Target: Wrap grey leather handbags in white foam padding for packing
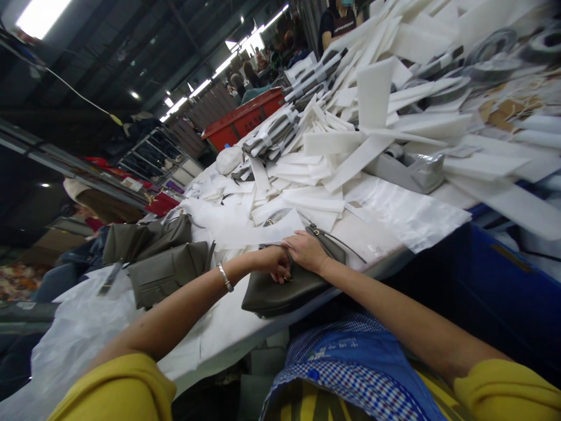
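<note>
A dark olive handbag (pixel 280 298) lies at the table's near edge, in front of my body. My left hand (pixel 274 263) is over its top, fingers curled and pinched at a small brass-coloured piece on the bag; whether that is a zipper pull I cannot tell. Right beside it, my right hand (pixel 304 250) grips the upper edge of the same bag, its fingertips close to the left hand. A white foam sheet (pixel 267 231) sits just behind the bag, partly over the handles. A thin strap with a buckle extends to the right of my right hand.
More olive handbags (pixel 169 272) stand to the left near crumpled clear plastic (pixel 92 321). White foam strips (pixel 311 199) are heaped across the table, with a grey plastic-wrapped piece (pixel 407 169) among them. Behind are a red bin (pixel 243 120) and other people; a blue bin (pixel 504 292) is at right.
</note>
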The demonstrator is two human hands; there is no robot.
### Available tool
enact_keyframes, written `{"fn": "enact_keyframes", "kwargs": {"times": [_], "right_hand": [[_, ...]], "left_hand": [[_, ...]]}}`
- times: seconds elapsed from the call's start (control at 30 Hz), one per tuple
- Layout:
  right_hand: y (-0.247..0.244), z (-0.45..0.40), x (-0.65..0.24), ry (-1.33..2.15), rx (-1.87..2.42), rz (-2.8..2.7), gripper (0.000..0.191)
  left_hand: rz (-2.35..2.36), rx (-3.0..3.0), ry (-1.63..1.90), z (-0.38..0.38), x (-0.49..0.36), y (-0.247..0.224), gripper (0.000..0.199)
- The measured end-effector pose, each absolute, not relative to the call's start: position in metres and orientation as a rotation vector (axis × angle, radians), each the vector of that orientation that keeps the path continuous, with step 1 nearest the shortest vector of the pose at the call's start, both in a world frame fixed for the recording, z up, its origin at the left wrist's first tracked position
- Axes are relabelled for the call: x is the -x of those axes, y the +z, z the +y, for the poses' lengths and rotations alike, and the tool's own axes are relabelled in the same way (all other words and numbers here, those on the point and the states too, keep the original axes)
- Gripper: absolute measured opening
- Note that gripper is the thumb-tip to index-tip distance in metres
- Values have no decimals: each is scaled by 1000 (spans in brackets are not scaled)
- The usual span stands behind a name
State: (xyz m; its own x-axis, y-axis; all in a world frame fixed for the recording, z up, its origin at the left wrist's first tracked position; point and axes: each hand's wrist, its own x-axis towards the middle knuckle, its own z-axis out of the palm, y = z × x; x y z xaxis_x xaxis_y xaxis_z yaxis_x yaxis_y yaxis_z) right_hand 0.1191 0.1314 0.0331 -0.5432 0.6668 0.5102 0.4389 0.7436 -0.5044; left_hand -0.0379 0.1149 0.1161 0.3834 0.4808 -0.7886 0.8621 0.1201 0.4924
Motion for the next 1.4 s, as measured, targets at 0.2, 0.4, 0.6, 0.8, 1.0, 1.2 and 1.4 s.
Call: {"fn": "enact_keyframes", "kwargs": {"times": [0.2,0.4,0.6,0.8,1.0,1.2,1.4], "right_hand": [[33,131,-119,403,829,-2233,22],[29,133,-117,398,841,-2201,22],[28,132,-117,388,830,-2198,24],[28,132,-116,376,826,-2204,23],[27,132,-117,377,828,-2198,24],[27,131,-117,391,825,-2213,23],[30,129,-117,414,793,-2239,20]], "left_hand": [[1270,-1779,-491,113,29,124,11],[1515,-2062,-260,83,29,129,6],[1610,-2027,-14,70,43,119,11],[1442,-1804,-44,83,46,120,26],[1332,-1704,-179,93,48,122,28],[1349,-1754,-239,93,50,119,22],[1269,-1548,-499,114,46,108,18]]}}
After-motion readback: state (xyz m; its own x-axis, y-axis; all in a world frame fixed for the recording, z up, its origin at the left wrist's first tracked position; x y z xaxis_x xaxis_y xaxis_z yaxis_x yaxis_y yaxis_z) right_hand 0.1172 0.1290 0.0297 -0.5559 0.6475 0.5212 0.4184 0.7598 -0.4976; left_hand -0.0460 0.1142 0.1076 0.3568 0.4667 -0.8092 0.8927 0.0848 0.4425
